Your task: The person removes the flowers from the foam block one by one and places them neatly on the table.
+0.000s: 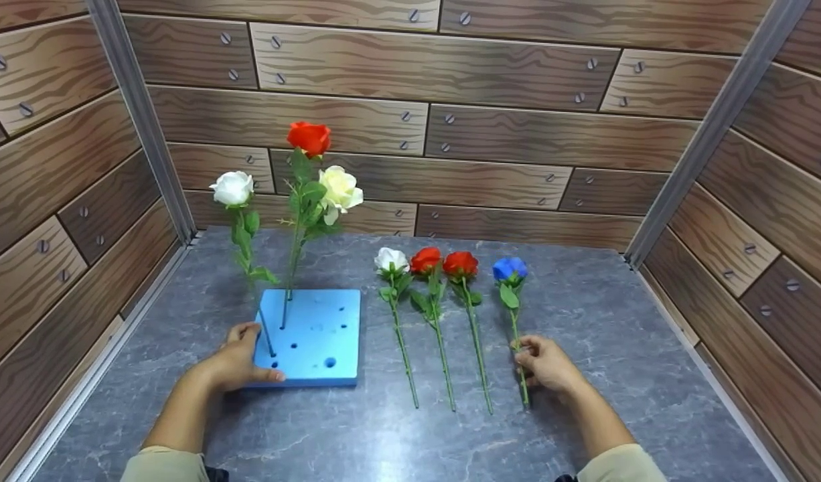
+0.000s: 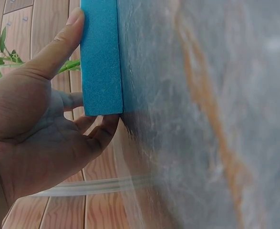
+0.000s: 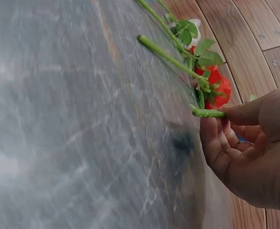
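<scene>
Beige sleeves are seen at the near edge of a grey marbled tabletop. The near left corner of a blue block is gripped by the left hand, its thumb laid along the front edge and its fingers set against the left side. Well to the right, the lower stem of a blue rose is held in a narrow pinch by the right hand; whether the stem is lifted cannot be told. Between block and blue rose, a white rose and two red roses are laid side by side, blooms pointed away. A second white rose is stood in the block's near left part; farther back on its left side, a tall red rose and a pale yellow rose are stood upright. The scene is backed by a plank-patterned wall.
</scene>
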Motion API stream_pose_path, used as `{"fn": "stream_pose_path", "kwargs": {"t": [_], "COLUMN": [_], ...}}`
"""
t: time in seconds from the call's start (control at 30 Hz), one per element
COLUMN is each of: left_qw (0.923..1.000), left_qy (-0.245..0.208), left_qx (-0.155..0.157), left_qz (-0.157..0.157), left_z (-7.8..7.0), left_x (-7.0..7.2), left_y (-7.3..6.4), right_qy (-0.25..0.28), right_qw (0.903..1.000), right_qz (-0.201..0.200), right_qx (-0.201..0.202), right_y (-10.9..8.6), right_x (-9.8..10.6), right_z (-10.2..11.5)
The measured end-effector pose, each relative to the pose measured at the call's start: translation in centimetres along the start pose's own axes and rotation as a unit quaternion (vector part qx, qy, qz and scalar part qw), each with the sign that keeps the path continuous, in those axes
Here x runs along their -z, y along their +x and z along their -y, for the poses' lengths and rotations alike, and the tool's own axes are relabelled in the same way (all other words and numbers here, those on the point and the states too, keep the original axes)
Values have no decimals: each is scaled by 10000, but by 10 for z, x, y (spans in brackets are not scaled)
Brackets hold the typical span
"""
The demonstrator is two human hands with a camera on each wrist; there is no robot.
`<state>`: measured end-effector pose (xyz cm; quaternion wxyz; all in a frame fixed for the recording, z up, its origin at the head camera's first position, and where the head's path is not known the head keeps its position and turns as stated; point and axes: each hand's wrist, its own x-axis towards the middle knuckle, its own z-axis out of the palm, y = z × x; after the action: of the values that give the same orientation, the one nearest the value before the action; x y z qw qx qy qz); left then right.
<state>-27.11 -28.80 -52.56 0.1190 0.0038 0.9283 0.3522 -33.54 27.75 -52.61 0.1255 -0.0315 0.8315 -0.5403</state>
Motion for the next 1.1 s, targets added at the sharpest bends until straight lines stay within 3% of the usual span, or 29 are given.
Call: {"fn": "stream_pose_path", "kwargs": {"t": [0.67, 0.97, 1.1], "left_qw": [9999, 9999, 9999], "left_qy": [-100, -78, -111], "left_qx": [46, 20, 66], "left_qz": [51, 82, 90], "left_z": [0, -1, 0], "left_x": [0, 0, 0], "left_y": [0, -1, -1], "right_qy": [-408, -1316, -1422], "right_qw": [9985, 9904, 9887], "right_qz": [-105, -320, -403], "right_qx": [-355, -282, -244], "right_y": [4, 7, 8], "right_x": [1, -5, -6], "right_z": [-2, -1, -2]}}
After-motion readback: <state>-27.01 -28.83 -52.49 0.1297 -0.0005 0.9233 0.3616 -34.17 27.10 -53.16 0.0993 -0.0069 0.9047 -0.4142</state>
